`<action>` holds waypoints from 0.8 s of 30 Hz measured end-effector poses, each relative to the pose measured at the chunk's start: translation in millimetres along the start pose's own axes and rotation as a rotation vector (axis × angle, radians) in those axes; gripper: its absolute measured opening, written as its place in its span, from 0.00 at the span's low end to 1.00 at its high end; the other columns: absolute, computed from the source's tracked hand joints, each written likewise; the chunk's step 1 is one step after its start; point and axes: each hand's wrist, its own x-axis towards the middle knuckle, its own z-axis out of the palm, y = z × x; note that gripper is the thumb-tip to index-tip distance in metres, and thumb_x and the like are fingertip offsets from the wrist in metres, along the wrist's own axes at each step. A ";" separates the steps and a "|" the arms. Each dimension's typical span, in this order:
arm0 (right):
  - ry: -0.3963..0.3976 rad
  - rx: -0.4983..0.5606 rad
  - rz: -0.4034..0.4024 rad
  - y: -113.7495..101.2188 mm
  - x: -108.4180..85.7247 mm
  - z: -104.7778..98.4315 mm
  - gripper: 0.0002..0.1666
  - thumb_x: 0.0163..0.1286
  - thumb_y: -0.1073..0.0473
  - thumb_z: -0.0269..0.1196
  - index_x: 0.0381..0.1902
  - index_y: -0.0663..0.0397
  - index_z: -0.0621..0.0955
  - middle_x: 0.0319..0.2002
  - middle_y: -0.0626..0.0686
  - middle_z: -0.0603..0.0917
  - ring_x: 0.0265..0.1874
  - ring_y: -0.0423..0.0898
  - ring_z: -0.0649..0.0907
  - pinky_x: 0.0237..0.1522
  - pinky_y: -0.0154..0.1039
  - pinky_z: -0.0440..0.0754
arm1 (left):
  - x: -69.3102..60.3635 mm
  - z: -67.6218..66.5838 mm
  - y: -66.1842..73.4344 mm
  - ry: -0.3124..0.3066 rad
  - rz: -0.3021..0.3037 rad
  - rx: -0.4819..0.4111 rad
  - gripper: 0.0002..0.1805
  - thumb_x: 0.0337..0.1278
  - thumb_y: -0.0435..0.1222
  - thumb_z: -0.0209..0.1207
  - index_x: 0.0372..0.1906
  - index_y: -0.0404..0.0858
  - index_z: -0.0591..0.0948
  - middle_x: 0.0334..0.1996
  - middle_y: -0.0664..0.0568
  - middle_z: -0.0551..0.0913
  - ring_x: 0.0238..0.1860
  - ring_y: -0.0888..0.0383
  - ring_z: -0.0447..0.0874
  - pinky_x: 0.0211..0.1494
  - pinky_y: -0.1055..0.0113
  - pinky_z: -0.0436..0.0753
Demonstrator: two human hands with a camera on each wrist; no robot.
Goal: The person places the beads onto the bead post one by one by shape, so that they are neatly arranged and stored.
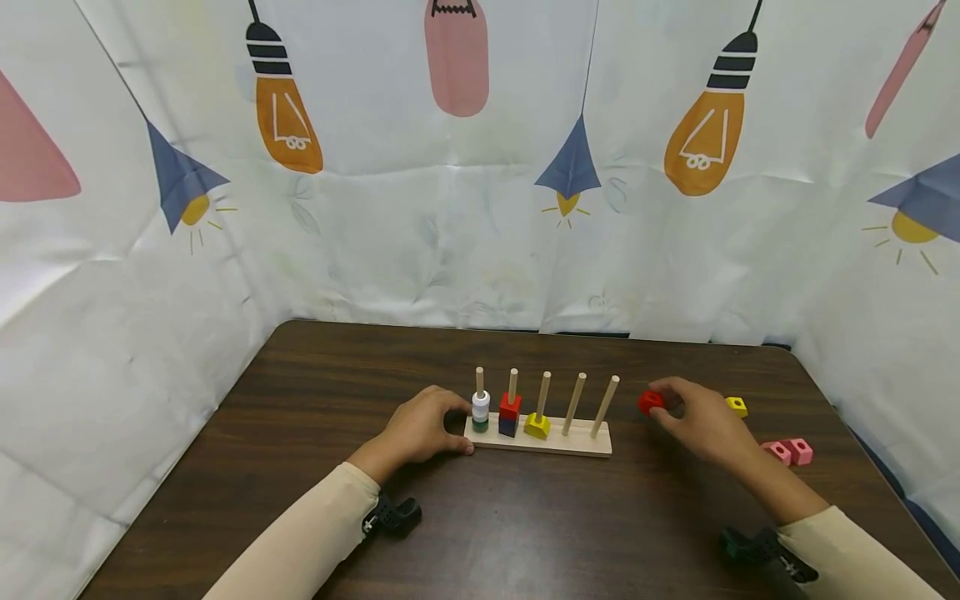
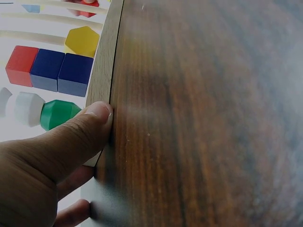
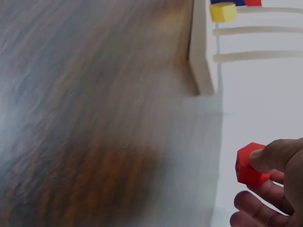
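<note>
Presently on a dark brown wood-grain table (image 1: 487, 525): one pale wooden rack (image 1: 588, 442), a flat base with five upright pegs in a row. Leftmost peg (image 1: 480, 379): a green bead (image 1: 480, 425) at the bottom, white beads (image 1: 481, 406) stacked above it. Second peg (image 1: 513, 382): two dark blue cubes (image 2: 60, 72) below, one red cube (image 1: 509, 407) on top. Third peg (image 1: 544, 393): one yellow bead (image 1: 537, 427), six-sided, seated on the base. Fourth peg (image 1: 574, 404) and fifth peg (image 1: 605, 407): standing to the right of these, tops exposed. Left hand (image 1: 422, 425): at the rack's left end, thumb against the front edge of the base, fingers round behind, gripping that end. Right hand (image 1: 703, 423): thumb and fingers together on one red hexagonal bead (image 1: 650, 402), pinched between them, to the right of the rack and apart from it. Loose pieces: one yellow block (image 1: 737, 407) with a hole, just beyond the right hand; two pink blocks (image 1: 787, 452), side by side, near the right forearm. Sleeves (image 1: 300, 533): cream, one per arm, each with a dark wrist device (image 1: 393, 514). Backdrop: white curtain (image 1: 480, 225), printed with orange bulbs, blue hanging lamps and pink pencils.
</note>
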 end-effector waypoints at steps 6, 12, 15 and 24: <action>0.028 0.040 -0.011 -18.8 -0.4 -12.7 0.24 0.68 0.59 0.70 0.60 0.59 0.80 0.45 0.57 0.87 0.35 0.47 0.85 0.31 0.43 0.81 | 1.4 1.7 -0.8 -0.010 0.000 0.006 0.30 0.38 0.52 0.82 0.51 0.50 0.88 0.52 0.57 0.85 0.60 0.53 0.77 0.57 0.49 0.79; 0.073 0.101 -0.039 -38.5 -1.9 -30.3 0.24 0.69 0.60 0.70 0.61 0.59 0.80 0.47 0.57 0.86 0.35 0.47 0.87 0.27 0.39 0.80 | 1.2 1.8 -1.2 -0.011 0.015 0.010 0.30 0.38 0.52 0.82 0.51 0.50 0.88 0.51 0.56 0.85 0.60 0.52 0.78 0.56 0.48 0.80; 0.091 0.107 -0.061 -46.1 -1.4 -36.6 0.24 0.69 0.61 0.70 0.61 0.58 0.80 0.48 0.57 0.86 0.36 0.47 0.88 0.28 0.40 0.81 | 0.9 1.2 -1.1 -0.009 0.014 0.007 0.29 0.38 0.52 0.82 0.51 0.49 0.88 0.51 0.56 0.85 0.60 0.52 0.78 0.56 0.48 0.80; 0.151 0.076 -0.130 -66.0 2.6 -46.7 0.23 0.68 0.63 0.71 0.59 0.58 0.81 0.44 0.52 0.88 0.35 0.45 0.86 0.33 0.42 0.82 | 1.1 1.4 -1.9 0.006 0.004 0.004 0.29 0.37 0.52 0.82 0.50 0.51 0.88 0.51 0.58 0.85 0.60 0.53 0.78 0.57 0.49 0.80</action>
